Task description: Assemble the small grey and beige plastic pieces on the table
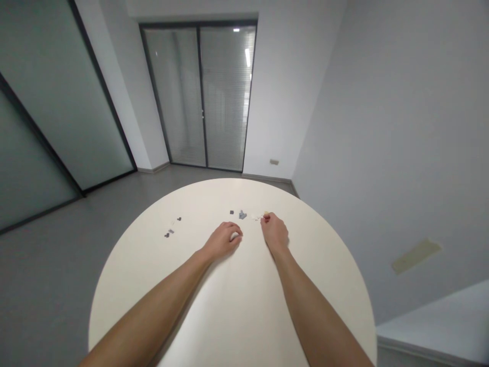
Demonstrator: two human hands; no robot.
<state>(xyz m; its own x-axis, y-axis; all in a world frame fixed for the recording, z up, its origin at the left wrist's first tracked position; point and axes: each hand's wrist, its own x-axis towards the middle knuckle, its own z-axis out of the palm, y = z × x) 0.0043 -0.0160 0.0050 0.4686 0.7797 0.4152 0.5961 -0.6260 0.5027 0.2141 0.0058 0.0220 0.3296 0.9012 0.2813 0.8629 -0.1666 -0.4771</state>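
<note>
Taking the round table [244, 316] as a clock with twelve at its far edge, a glass door [202, 97] stands beyond it toward eleven, and a wall [401, 127] bounds the side of three o'clock. Small dark pieces [167, 235] lie scattered near ten. Just before twelve is a black piece [231, 212], with a little heap of grey pieces [242, 215] beside it. The white pieces [257, 219] lie past twelve; they look tiny and pale, hardly distinct from the table. Toward one, a yellow piece [266, 213] is partly covered by the right hand [275, 232], whose fingertips are narrowly pinched at the white pieces. The left hand [224, 240] has curled fingers, narrow toward the thumb. I cannot tell if either hand holds anything.
</note>
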